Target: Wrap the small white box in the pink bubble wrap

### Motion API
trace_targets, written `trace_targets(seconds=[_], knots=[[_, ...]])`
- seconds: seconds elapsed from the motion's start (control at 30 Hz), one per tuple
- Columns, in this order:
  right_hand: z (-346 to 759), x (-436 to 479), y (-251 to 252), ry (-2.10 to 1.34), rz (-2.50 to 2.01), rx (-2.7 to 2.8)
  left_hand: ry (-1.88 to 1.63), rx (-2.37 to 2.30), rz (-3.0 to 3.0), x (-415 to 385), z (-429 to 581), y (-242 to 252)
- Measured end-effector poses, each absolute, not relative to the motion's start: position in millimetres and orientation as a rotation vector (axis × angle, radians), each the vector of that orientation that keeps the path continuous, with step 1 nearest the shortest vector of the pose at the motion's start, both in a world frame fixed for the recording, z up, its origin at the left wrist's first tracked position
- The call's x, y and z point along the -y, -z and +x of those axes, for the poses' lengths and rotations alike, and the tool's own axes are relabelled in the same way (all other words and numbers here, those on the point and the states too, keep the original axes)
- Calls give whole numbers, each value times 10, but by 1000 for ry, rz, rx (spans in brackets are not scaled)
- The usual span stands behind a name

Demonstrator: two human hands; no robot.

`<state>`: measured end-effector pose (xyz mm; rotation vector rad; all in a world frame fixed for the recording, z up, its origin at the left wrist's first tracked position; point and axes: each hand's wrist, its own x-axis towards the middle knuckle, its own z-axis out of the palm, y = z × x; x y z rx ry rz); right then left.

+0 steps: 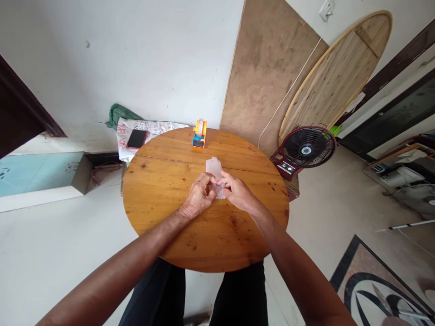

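Note:
A pale pinkish, thin piece like a small plastic bag or sheet (214, 166) lies on the round wooden table, between my hands. My left hand (201, 192) is closed, with thumb and forefinger pinched at the sheet's middle. From the other side, my right hand (237, 192) also pinches the sheet, its fingertips almost meeting those of my left. The fingers cover part of the sheet, and its lower end shows beneath them. Beyond it, near the table's far edge, stands an orange and blue tape dispenser (199, 134).
The round wooden table (163, 181) is close to the white wall. A dark phone (136, 139) rests on a printed white sack (159, 127) at the left. On the right are a dark red fan (306, 149) and a leaning round wooden board (340, 72).

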<state>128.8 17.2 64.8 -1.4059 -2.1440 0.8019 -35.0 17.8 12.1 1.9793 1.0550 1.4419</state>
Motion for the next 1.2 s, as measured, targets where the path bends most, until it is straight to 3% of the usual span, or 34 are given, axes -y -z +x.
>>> trace_targets(seconds=[0.2,0.33,0.5,0.63,0.77,0.93,1.2], knots=[[1204,-155,-770,-688,-1532,2247,-1327,-1205,1795,-193,-317,-98],[1196,-117,-890,-632,-1555,2344,-1059,-1353,1779,-210,-342,-235],[1268,-231,-1009,-755,-1420,2412,-573,-1603,1947,-303,-307,-588],[1332,-399,-1019,-939,-1283,2399,-386,-1670,2005,-379,-267,-698],[1468,-564,-934,-1139,-1236,2116,-412,-1616,1941,-387,-297,-651],[1643,-726,-783,-842,-1324,1736,-522,-1597,2034,-350,-327,-558],[1457,-698,-642,-735,-1472,1885,-740,-1473,2252,-316,-326,-449]])
